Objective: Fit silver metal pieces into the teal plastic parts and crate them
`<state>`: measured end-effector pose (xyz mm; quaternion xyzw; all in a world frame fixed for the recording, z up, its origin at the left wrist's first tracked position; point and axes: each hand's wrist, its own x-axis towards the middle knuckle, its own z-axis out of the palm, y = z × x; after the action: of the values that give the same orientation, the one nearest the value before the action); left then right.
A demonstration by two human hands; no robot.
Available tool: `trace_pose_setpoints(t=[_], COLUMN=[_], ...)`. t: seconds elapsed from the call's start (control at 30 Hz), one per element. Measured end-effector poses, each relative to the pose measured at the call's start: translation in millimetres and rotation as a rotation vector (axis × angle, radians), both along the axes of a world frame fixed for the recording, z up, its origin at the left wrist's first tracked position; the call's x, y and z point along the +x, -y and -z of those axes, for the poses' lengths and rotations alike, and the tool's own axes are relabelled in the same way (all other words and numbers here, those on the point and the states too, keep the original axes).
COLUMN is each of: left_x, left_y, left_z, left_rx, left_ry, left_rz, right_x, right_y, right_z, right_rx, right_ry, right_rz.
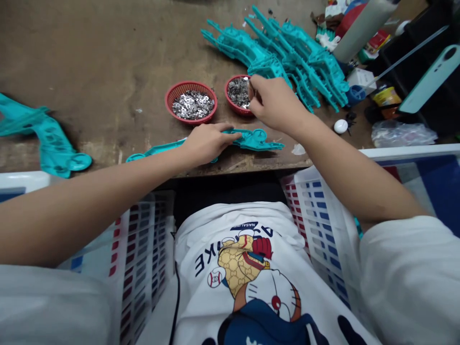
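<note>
Currently: left hand resting on a teal moulded plastic frame, right hand pinching into a small red plastic basket.

Detail: left fingers are lying flat across the frame, thumb hidden, so any firm grasp cannot be told. Right fingertips are bunched over dark-silver metal pieces; whether they are clenching any is unclear. Frame is lying near the front edge of the wooden workbench, above a white plastic crate, so a stray push risks tipping it off. A knock on the shallow basket risks spilling pieces. A larger red basket of silver washers is sitting just left; stacked teal frames are crowding the right, leaving open bench toward the upper left.
</note>
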<state>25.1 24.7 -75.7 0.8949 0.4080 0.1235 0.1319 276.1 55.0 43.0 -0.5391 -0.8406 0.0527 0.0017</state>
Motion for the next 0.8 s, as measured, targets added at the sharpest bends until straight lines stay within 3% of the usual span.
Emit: trace_pose_setpoints(t=[0.2, 0.33, 0.47, 0.67, 0.8], left_x=[1.4, 1.5, 3.6, 9.2, -18.5], left_y=[-9.1, -21.1, -19.7, -10.8, -20.0], left_z=[-13.9, -31.9, -41.7, -32.4, -55.2], left_rx=[-0.028, -0.040, -0.039, -0.051, -0.107], left_ry=[-0.038, 0.077, 0.072, -0.044, -0.273], left_rz=[0.046, 0.076, 0.088, 0.110, 0.109], right_x=[20.7, 10.5, 5.1, -2.2, -13.6], right_y=[-31.3, -22.6, -7.8, -1.0, 3.9], right_z=[36.4, 25.4, 10.7, 26.2, 31.3], right_rx=[-0.173, -0.110, -0.198, -0.281, -0.259], right_ry=[0.150, 0.035, 0.038, 0.293, 0.318], right_rz=[0.000, -0.042, -0.165, -0.240, -0.225])
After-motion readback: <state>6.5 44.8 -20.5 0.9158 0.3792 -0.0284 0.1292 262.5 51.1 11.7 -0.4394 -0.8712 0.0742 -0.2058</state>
